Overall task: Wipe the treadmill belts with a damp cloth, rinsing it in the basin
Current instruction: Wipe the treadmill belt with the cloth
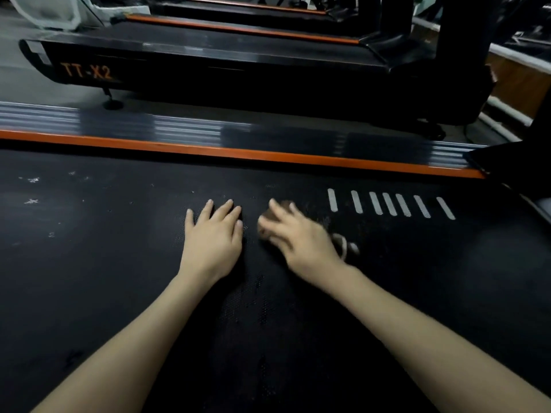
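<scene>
The black treadmill belt (113, 269) fills the lower part of the head view, with pale specks and smudges at its left. My left hand (213, 236) lies flat on the belt, fingers straight and spread. Just to its right, my right hand (298, 236) presses down on a small dark brown cloth (286, 204), fingers spread over it and blurred by motion. Only the cloth's edges show around the fingers, and a pale loop (343, 245) sticks out beside the wrist. No basin is in view.
A row of white stripes (387, 204) marks the belt to the right of my hands. An orange strip (238, 155) and a grey ribbed side rail (179, 126) border the belt's far edge. Beyond stands another treadmill marked TT-X2 (86, 71), with black uprights (465, 40) at right.
</scene>
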A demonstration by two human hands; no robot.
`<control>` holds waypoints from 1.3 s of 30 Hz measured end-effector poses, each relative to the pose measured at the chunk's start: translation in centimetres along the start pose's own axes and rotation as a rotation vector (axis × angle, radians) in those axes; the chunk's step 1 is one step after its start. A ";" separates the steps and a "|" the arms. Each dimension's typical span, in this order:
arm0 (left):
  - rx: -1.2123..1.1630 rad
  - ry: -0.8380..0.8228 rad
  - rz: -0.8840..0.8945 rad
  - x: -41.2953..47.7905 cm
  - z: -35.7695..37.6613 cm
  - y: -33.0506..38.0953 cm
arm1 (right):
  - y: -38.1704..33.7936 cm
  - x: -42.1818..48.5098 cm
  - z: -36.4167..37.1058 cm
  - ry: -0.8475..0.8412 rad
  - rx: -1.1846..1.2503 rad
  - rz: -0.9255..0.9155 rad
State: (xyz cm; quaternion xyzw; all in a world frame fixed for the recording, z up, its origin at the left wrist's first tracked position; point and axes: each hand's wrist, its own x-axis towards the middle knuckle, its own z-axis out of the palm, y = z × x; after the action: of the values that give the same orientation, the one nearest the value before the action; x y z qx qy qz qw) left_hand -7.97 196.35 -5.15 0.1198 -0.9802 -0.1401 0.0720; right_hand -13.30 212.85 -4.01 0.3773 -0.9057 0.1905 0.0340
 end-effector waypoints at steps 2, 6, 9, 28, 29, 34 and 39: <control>-0.145 0.073 -0.009 -0.4 -0.7 -0.3 | -2.2 -5.4 0.1 -0.031 0.041 -0.221; -0.111 0.106 0.003 -4.0 -3.1 -1.6 | -0.6 -6.7 -0.8 -0.079 0.060 -0.287; 0.042 0.123 0.090 -9.0 -4.7 -3.5 | 0.5 -1.0 -0.8 0.008 0.003 0.080; 0.174 -0.081 -0.001 -16.3 -3.3 -8.0 | -5.3 -10.2 -0.6 0.076 -0.019 0.280; 0.179 -0.082 -0.002 -16.2 -3.3 -7.9 | -7.0 -10.8 0.0 0.078 -0.016 0.215; 0.169 -0.052 0.023 -16.4 -3.4 -8.4 | -14.7 -18.4 1.9 -0.136 0.058 -0.329; 0.163 -0.053 0.024 -16.5 -3.4 -8.7 | -6.7 -20.8 -1.9 -0.059 0.028 -0.083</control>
State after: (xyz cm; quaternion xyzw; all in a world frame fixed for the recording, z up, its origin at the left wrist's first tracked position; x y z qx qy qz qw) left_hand 10.30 191.58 -6.25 0.1097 -0.9913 -0.0621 0.0379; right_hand 6.01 223.19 -4.36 0.4204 -0.8871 0.1905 0.0100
